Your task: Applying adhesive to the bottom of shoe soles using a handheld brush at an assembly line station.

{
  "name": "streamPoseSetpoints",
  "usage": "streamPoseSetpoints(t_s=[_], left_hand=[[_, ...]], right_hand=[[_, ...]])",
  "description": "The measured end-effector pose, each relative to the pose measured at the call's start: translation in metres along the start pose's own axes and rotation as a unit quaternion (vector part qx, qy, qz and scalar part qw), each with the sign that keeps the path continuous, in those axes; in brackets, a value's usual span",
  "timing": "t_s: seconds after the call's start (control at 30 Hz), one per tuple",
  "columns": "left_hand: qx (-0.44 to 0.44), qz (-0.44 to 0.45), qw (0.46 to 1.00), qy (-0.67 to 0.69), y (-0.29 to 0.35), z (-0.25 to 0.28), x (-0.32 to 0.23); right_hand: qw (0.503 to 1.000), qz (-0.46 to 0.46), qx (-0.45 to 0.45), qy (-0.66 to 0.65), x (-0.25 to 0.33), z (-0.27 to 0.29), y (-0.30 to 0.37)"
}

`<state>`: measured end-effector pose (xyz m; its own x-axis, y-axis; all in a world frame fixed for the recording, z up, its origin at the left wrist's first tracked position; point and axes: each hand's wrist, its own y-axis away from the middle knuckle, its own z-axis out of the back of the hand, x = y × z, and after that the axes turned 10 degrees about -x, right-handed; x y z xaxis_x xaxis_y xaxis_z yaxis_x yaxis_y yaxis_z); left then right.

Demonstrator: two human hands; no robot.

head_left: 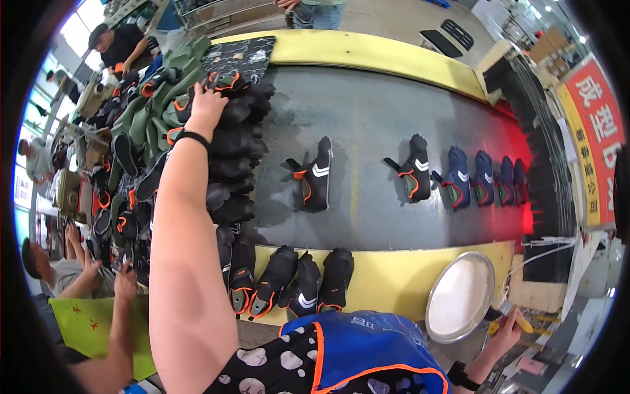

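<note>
My left arm stretches to the far left, where my left hand is closed over a black shoe upper with orange trim at the edge of a big pile. Its fingertips are partly lost among the dark pieces. At the lower right, my right hand grips a brush with a yellow handle and a metal band. The brush head is beside a round metal bowl of white liquid. Several black shoes stand in a row on the near yellow ledge.
On the grey conveyor belt are two black shoes and several navy ones, toward a red-lit opening with a dark fringe. Green and black shoe parts heap up at left. Co-workers are at the left; another person stands beyond the belt.
</note>
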<state>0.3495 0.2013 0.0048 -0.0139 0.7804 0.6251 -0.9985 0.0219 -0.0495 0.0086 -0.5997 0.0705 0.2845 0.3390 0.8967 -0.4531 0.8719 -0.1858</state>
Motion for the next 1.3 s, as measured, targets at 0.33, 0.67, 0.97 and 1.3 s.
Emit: streamPoseSetpoints(t_s=[0.33, 0.67, 0.97, 1.3], left_hand=[[-0.345, 0.097, 0.91, 0.21, 0.079, 0.117, -0.064], [0.284, -0.189, 0.536, 0.772, 0.166, 0.241, -0.317], [0.039, -0.313, 0.844, 0.434, 0.237, 0.247, -0.462], [0.133, -0.103, 0.903, 0.396, 0.313, 0.219, -0.466]], right_hand=[[0.992, -0.068, 0.013, -0.106, -0.03, 0.015, -0.004], [0.995, -0.015, 0.089, -0.038, -0.114, 0.016, 0.011], [0.977, 0.081, 0.12, 0.159, -0.153, 0.014, 0.023], [0.952, 0.087, 0.174, 0.236, -0.172, -0.013, 0.012]])
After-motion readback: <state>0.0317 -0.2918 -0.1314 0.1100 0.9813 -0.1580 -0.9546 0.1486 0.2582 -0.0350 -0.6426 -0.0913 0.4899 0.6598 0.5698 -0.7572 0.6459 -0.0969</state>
